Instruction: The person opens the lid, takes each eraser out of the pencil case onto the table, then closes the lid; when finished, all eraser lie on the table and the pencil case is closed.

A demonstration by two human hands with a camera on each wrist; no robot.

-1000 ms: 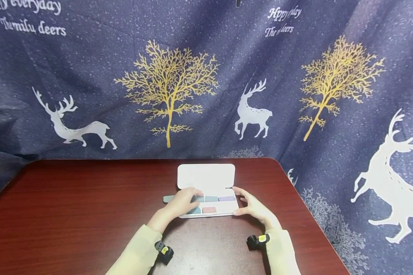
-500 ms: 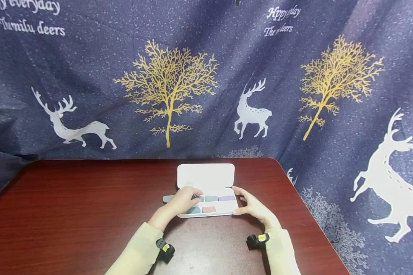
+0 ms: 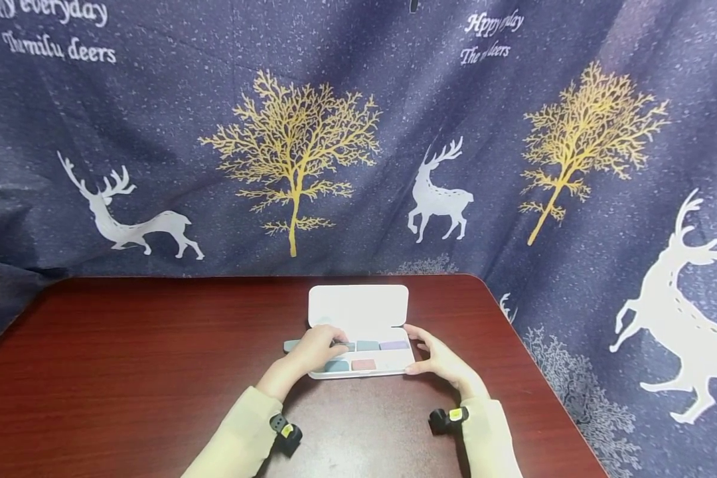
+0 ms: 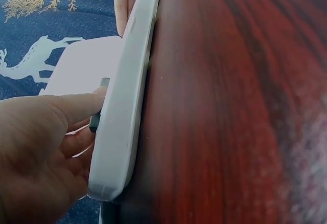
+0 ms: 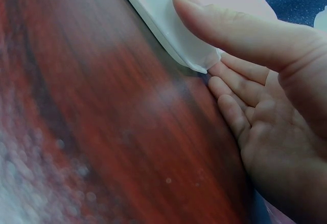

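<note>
A white hinged case (image 3: 394, 360) lies on the table with its lid (image 3: 358, 305) raised at the back. Inside sit small coloured blocks in two rows, among them a pink block (image 3: 363, 364), a purple block (image 3: 393, 345) and a teal block (image 3: 367, 346). My left hand (image 3: 315, 348) reaches over the case's left end. Between its thumb and fingers it pinches a dark teal block (image 4: 94, 122) at the back row, mostly covered by the hand. My right hand (image 3: 441, 360) holds the case's right end, thumb at the front and fingers at the back corner.
A pale teal piece (image 3: 290, 345) sticks out left of the case, partly behind my left hand. The reddish-brown wooden table (image 3: 155, 372) ends at a back edge, against a dark blue cloth (image 3: 358, 166) printed with deer and trees.
The left thumb and fingers have shifted slightly and the dark teal block shows tilted between them, with more of the front-left block visible. The right hand and case stay put.
</note>
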